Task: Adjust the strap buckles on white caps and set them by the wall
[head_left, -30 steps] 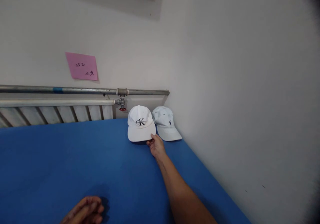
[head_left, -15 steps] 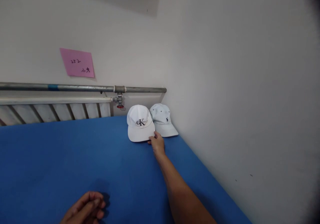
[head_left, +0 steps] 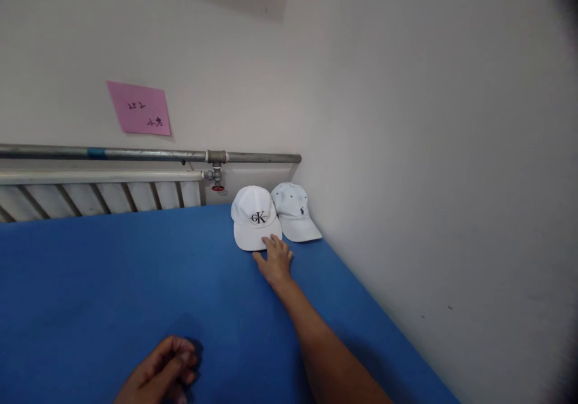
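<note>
Two caps sit side by side at the far corner of the blue surface (head_left: 135, 283). The white cap (head_left: 255, 208) on the left has dark letters on its front, and its brim faces me. Beside it on the right is a pale cap (head_left: 293, 211) with a small dark emblem. My right hand (head_left: 274, 259) is at the front edge of the white cap's brim, fingers apart and holding nothing. Low in the view, my left hand (head_left: 165, 368) hovers over the blue surface with its fingers curled together; no object shows in it.
A metal pipe (head_left: 158, 155) with a red-handled valve (head_left: 217, 188) runs along the back wall above a white radiator (head_left: 108, 199). A pink note (head_left: 139, 110) is stuck on that wall. Another wall (head_left: 428, 151) borders the surface on the right.
My right hand has let go of the brim, opened its fingers and shifted slightly left. The white cap sits slightly further right, closer to the pale cap.
</note>
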Action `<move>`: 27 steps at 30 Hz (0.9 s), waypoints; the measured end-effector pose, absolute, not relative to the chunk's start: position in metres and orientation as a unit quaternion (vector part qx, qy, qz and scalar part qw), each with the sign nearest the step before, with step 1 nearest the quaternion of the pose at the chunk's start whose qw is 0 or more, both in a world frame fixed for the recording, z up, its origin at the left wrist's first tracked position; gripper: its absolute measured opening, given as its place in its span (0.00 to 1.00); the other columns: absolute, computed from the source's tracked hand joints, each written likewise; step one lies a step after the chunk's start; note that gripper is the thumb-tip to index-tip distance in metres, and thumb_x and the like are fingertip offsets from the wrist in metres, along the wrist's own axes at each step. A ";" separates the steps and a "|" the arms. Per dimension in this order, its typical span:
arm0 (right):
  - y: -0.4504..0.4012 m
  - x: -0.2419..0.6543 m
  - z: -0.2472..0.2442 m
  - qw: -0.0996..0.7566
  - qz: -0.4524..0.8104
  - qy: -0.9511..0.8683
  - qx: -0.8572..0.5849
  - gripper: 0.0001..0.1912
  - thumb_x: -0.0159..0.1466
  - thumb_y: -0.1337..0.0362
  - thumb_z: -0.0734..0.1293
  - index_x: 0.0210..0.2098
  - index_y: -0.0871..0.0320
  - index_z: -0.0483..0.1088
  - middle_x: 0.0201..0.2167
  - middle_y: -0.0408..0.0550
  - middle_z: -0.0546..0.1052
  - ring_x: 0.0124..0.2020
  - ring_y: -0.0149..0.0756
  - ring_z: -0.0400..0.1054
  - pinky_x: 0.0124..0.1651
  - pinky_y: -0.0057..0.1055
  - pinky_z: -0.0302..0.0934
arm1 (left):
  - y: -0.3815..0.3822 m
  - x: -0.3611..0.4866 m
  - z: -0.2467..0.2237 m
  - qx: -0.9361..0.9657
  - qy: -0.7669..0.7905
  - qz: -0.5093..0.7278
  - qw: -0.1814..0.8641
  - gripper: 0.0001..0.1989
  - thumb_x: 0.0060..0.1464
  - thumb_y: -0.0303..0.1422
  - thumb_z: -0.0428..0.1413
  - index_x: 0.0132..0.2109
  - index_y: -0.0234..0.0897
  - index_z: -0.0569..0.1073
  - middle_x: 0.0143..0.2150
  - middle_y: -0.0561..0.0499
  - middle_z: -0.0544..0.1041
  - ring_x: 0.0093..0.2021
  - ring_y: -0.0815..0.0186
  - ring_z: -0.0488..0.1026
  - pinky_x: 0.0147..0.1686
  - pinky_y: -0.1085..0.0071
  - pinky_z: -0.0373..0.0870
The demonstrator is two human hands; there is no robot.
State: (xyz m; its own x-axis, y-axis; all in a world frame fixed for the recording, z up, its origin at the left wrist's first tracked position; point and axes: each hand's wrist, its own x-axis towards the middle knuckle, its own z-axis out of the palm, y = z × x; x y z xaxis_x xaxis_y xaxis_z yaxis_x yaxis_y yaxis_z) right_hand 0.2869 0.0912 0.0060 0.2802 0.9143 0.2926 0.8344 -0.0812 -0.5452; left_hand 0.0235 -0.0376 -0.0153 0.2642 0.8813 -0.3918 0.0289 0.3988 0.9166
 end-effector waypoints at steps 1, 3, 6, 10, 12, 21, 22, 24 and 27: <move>0.091 0.287 0.006 0.312 0.059 -0.601 -0.733 0.23 0.58 0.62 0.69 0.54 0.56 0.71 0.61 0.58 0.66 0.60 0.55 0.57 0.57 0.50 0.51 | -0.037 0.024 -0.015 0.444 0.515 0.322 0.659 0.22 0.46 0.53 0.60 0.36 0.38 0.76 0.34 0.47 0.74 0.35 0.61 0.70 0.31 0.70 0.70; 0.090 0.289 0.007 0.298 0.054 -0.609 -0.733 0.23 0.59 0.64 0.67 0.55 0.56 0.70 0.61 0.58 0.66 0.60 0.53 0.57 0.57 0.49 0.51 | -0.038 0.025 -0.014 0.446 0.517 0.316 0.659 0.21 0.46 0.52 0.61 0.36 0.38 0.76 0.34 0.47 0.74 0.34 0.61 0.71 0.30 0.70 0.70; 0.091 0.292 0.006 0.285 0.049 -0.623 -0.727 0.23 0.61 0.66 0.65 0.56 0.55 0.69 0.62 0.57 0.66 0.61 0.52 0.57 0.57 0.47 0.52 | -0.041 0.030 -0.010 0.449 0.523 0.339 0.641 0.20 0.45 0.50 0.62 0.34 0.38 0.75 0.32 0.48 0.73 0.33 0.62 0.70 0.28 0.70 0.69; 0.096 0.295 0.003 0.279 0.037 -0.638 -0.717 0.23 0.61 0.69 0.63 0.55 0.53 0.70 0.61 0.55 0.67 0.60 0.49 0.59 0.57 0.45 0.53 | -0.044 0.036 -0.003 0.469 0.512 0.350 0.628 0.16 0.45 0.46 0.63 0.32 0.37 0.75 0.30 0.48 0.72 0.31 0.62 0.70 0.27 0.70 0.69; 0.099 0.296 0.002 0.279 0.025 -0.639 -0.717 0.22 0.61 0.71 0.63 0.54 0.53 0.71 0.60 0.54 0.69 0.59 0.48 0.61 0.57 0.44 0.54 | -0.044 0.038 0.000 0.472 0.505 0.352 0.630 0.14 0.46 0.43 0.63 0.32 0.36 0.74 0.30 0.49 0.72 0.31 0.62 0.70 0.27 0.70 0.69; 0.072 0.295 0.005 0.325 0.031 -0.694 -0.642 0.20 0.57 0.68 0.59 0.47 0.64 0.72 0.52 0.65 0.72 0.55 0.55 0.64 0.57 0.53 0.56 | -0.035 0.029 0.030 0.319 0.535 0.541 0.565 0.05 0.45 0.24 0.60 0.27 0.33 0.71 0.24 0.49 0.71 0.21 0.68 0.68 0.19 0.76 0.60; 0.071 0.295 -0.001 0.346 0.018 -0.708 -0.616 0.20 0.58 0.64 0.58 0.46 0.62 0.72 0.51 0.64 0.73 0.54 0.55 0.66 0.57 0.52 0.57 | -0.030 0.019 0.032 0.291 0.549 0.572 0.535 0.04 0.47 0.24 0.59 0.29 0.33 0.71 0.24 0.49 0.72 0.21 0.69 0.68 0.19 0.76 0.60; 0.071 0.292 -0.017 0.375 0.011 -0.715 -0.590 0.20 0.58 0.59 0.57 0.43 0.60 0.73 0.49 0.62 0.74 0.52 0.56 0.67 0.56 0.52 0.59 | -0.023 -0.009 0.035 0.235 0.567 0.631 0.474 0.03 0.49 0.23 0.57 0.31 0.33 0.70 0.26 0.48 0.72 0.23 0.70 0.69 0.21 0.76 0.62; 0.064 0.285 -0.034 0.371 0.040 -0.735 -0.565 0.20 0.57 0.54 0.58 0.41 0.57 0.73 0.48 0.61 0.75 0.52 0.56 0.68 0.55 0.53 0.61 | -0.028 -0.053 0.036 0.158 0.561 0.711 0.394 0.06 0.51 0.26 0.56 0.38 0.34 0.68 0.32 0.47 0.72 0.26 0.69 0.72 0.25 0.74 0.68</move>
State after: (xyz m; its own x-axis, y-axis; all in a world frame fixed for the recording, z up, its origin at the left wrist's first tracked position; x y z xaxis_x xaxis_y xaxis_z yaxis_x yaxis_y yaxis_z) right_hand 0.2847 0.0644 -0.0343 -0.0847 0.8615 0.5006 0.8015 0.3574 -0.4795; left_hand -0.0529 -0.0276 0.0365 -0.6395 0.7375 -0.2172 -0.3830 -0.0606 0.9218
